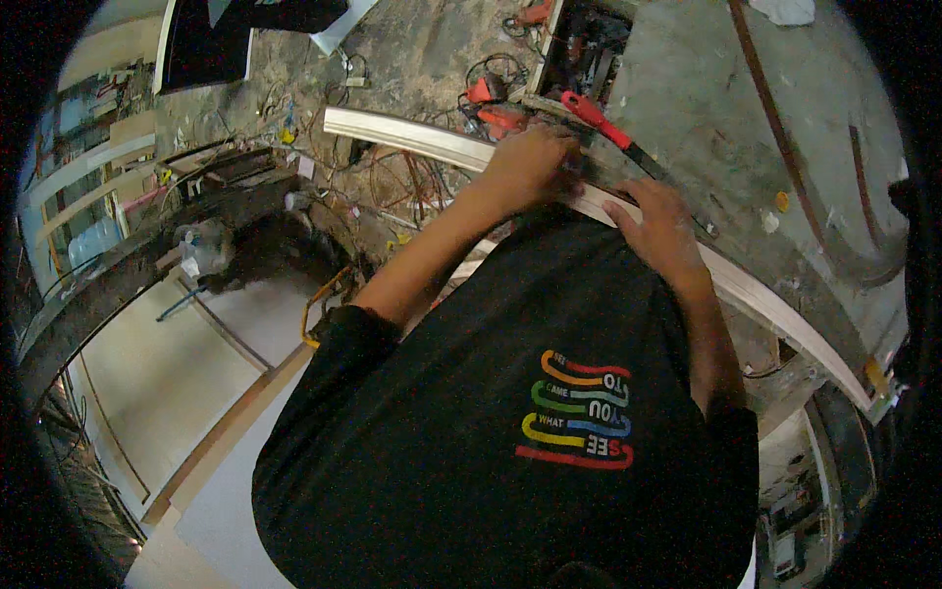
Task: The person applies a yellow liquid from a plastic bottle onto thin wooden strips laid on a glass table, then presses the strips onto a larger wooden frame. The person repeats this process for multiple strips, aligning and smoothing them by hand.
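A long, pale moulding strip (422,133) crosses in front of me from the upper left to the right, its edges bent by the lens. My left hand (535,165) is closed over its middle part, fingers curled down and partly blurred; whether anything small lies under them is hidden. Just to the right, my right hand (659,228) grips the same strip, thumb on the near side and fingers over the far side. Beyond both hands lies a tool with a red handle (599,120) and a long dark blade. An orange-red power tool (502,120) sits close past my left hand.
Tangled cables (412,187) and scraps cover the worn work surface at left. An open box of dark tools (594,49) stands at the back. Pale boards (162,373) lie at lower left, near a clear plastic bag (203,250). Brown strips (770,108) lie at far right.
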`<state>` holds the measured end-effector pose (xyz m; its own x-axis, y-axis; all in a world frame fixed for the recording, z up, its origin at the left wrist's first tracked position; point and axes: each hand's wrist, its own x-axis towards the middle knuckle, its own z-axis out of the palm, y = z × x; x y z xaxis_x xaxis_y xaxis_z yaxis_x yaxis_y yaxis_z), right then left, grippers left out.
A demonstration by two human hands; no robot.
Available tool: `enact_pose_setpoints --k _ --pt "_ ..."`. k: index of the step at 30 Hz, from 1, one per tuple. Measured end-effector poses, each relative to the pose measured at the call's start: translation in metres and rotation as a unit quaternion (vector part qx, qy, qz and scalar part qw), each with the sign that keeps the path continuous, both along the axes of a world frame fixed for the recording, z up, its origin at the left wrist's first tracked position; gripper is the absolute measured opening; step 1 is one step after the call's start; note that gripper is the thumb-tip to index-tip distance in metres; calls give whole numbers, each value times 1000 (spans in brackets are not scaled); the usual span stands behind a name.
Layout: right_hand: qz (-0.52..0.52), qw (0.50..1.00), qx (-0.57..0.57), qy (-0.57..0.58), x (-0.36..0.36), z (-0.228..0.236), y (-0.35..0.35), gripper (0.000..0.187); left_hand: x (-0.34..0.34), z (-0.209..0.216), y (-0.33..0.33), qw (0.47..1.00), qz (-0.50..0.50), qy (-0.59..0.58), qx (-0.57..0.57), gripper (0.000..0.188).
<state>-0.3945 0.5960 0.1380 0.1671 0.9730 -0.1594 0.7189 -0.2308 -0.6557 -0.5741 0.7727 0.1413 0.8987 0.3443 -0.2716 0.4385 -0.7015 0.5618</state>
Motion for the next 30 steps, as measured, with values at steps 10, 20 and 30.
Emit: enact_pose_setpoints --k 10,20,30 --pt "-27 999 -24 28 -3 2 5 36 5 -10 15 991 -68 106 -53 48" --pt "-86 996 -19 12 -7 6 2 43 -130 36 179 956 -67 258 121 51" --pt "-75 994 -74 1 -8 3 7 43 -184 35 214 978 14 207 29 23"
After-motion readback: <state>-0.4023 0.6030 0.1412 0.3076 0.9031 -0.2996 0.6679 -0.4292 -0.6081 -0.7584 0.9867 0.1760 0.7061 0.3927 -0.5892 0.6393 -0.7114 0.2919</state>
